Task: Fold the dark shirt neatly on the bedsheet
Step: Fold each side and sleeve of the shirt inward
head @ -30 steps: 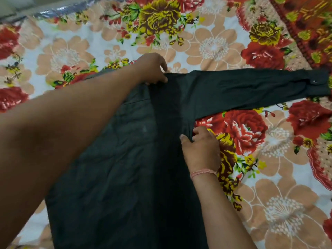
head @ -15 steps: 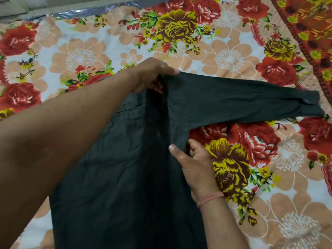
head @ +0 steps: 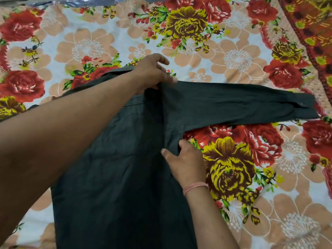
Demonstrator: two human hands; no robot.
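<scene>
While the left hand's fingers [head: 162, 74] pinch the shoulder of the dark shirt [head: 125, 168] and the right hand's fingers [head: 181, 147] nip its side seam below the armpit, the fold should stay straight between both pinches. The shirt lies flat on the floral bedsheet [head: 242, 60], sleeve [head: 242, 103] outstretched rightward. The left forearm reaches diagonally across it; the right wrist stays low.

Matt, creased cloth shirt [head: 116, 177]; smooth printed cotton-like bedsheet [head: 251, 56].

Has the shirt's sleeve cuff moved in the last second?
Yes: the sleeve cuff slid left, closer to the red rose printed on the bedsheet.
</scene>
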